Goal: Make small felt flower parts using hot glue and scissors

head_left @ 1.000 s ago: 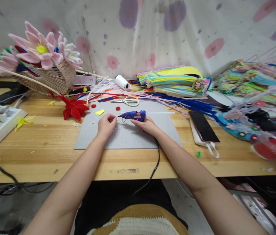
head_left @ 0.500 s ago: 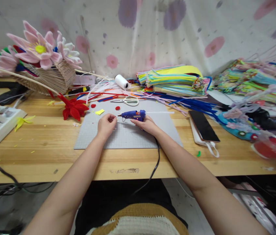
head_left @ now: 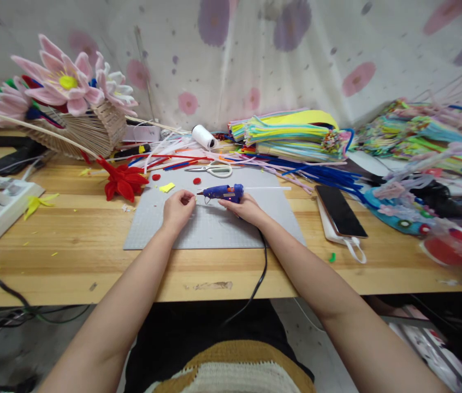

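Observation:
My right hand is wrapped round a blue glue gun, with a clear glue stick sticking out of its back end. The gun's nozzle points left, close to the fingertips of my left hand. Those fingers are pinched together on something too small to make out. Both hands are over a grey cutting mat. Beyond them on the mat are a yellow scrap, a red round piece and scissors with pale handles.
A red fuzzy flower lies left of the mat. Pink flowers stand at the back left. Bundles of pipe cleaners line the back. A phone rests on a white power bank at right. The gun's black cord crosses the table's front edge.

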`<state>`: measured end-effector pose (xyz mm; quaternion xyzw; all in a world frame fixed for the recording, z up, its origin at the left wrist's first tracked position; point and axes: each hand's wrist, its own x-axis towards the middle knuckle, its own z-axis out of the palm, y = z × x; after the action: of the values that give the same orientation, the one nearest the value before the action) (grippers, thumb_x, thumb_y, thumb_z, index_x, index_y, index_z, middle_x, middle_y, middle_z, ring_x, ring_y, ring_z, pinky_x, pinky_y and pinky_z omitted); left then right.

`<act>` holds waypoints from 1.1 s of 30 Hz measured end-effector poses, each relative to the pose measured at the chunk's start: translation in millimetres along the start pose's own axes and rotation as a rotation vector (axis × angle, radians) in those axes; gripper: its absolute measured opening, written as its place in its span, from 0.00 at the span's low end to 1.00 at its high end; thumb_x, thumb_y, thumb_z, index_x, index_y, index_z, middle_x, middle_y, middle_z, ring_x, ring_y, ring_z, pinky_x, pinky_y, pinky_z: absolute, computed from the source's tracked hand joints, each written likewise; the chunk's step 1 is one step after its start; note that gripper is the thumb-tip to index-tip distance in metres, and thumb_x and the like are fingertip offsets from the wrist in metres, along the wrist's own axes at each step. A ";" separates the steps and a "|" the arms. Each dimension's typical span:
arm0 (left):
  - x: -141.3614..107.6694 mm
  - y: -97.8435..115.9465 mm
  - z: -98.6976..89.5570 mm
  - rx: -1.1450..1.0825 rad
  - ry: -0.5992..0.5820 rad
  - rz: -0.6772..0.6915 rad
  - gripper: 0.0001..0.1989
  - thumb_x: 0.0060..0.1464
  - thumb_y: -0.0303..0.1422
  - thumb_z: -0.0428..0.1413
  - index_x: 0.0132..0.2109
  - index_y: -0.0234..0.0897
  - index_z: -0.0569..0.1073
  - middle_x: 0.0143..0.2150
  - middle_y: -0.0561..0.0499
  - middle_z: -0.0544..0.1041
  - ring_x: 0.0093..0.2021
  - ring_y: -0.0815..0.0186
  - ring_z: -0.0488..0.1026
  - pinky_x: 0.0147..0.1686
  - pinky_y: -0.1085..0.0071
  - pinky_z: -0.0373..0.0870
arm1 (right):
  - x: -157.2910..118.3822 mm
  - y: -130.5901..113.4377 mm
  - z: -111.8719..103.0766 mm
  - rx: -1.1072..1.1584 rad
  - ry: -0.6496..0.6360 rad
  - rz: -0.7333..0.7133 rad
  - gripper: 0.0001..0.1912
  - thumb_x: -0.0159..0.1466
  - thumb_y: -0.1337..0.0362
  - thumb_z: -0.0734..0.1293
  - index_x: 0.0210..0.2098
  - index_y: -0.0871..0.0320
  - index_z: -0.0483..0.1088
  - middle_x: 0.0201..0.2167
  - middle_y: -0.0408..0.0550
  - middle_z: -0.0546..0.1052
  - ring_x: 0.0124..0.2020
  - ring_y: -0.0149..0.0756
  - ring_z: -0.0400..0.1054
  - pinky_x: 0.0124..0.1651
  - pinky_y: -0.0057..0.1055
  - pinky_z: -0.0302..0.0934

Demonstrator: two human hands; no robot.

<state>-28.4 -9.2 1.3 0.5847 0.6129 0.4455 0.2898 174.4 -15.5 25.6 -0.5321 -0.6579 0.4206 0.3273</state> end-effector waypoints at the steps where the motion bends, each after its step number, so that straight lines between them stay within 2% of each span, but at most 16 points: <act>1: 0.0 0.2 0.0 -0.002 0.000 0.000 0.08 0.45 0.37 0.53 0.30 0.37 0.72 0.22 0.55 0.70 0.20 0.70 0.67 0.17 0.75 0.64 | 0.1 0.3 0.1 -0.001 0.002 0.001 0.21 0.51 0.46 0.66 0.25 0.60 0.69 0.17 0.40 0.66 0.23 0.28 0.59 0.31 0.28 0.54; 12: 1.6 -2.9 0.1 0.036 0.026 0.059 0.07 0.46 0.35 0.53 0.30 0.38 0.72 0.23 0.54 0.71 0.23 0.70 0.68 0.23 0.74 0.65 | 3.2 5.5 -1.0 -0.010 0.036 0.006 0.20 0.51 0.46 0.66 0.25 0.60 0.69 0.18 0.41 0.67 0.23 0.29 0.61 0.30 0.28 0.55; 16: 1.4 -3.4 0.0 0.032 0.014 0.038 0.07 0.46 0.36 0.53 0.31 0.38 0.72 0.23 0.54 0.71 0.23 0.70 0.68 0.23 0.74 0.65 | 3.5 6.2 -1.8 -0.026 0.053 0.021 0.21 0.51 0.45 0.66 0.23 0.60 0.69 0.18 0.41 0.68 0.22 0.29 0.60 0.29 0.28 0.54; 25: 1.1 -1.8 -1.4 0.085 0.028 0.090 0.08 0.47 0.36 0.52 0.31 0.38 0.72 0.27 0.53 0.74 0.27 0.69 0.69 0.29 0.72 0.66 | 4.4 8.9 -3.7 -0.040 0.094 0.026 0.22 0.51 0.44 0.66 0.22 0.59 0.68 0.17 0.42 0.68 0.22 0.29 0.61 0.28 0.27 0.54; 29: 0.7 -0.9 -3.6 0.099 0.049 0.084 0.08 0.47 0.37 0.52 0.31 0.38 0.73 0.27 0.53 0.74 0.27 0.69 0.69 0.30 0.72 0.66 | 4.3 8.2 -21.2 -0.031 0.177 0.073 0.23 0.49 0.44 0.67 0.25 0.60 0.70 0.18 0.43 0.69 0.21 0.28 0.60 0.27 0.28 0.55; 33: 2.2 -2.1 -6.6 0.079 0.102 0.059 0.08 0.47 0.37 0.52 0.31 0.38 0.72 0.27 0.53 0.73 0.27 0.69 0.68 0.30 0.72 0.66 | 10.3 22.9 -53.2 -0.070 0.400 0.140 0.26 0.49 0.42 0.65 0.28 0.61 0.71 0.20 0.46 0.71 0.19 0.30 0.61 0.26 0.29 0.56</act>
<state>-35.4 -8.3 2.6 0.5899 0.6268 0.4584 0.2214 228.6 7.3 27.8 -0.6606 -0.5553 0.3052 0.4025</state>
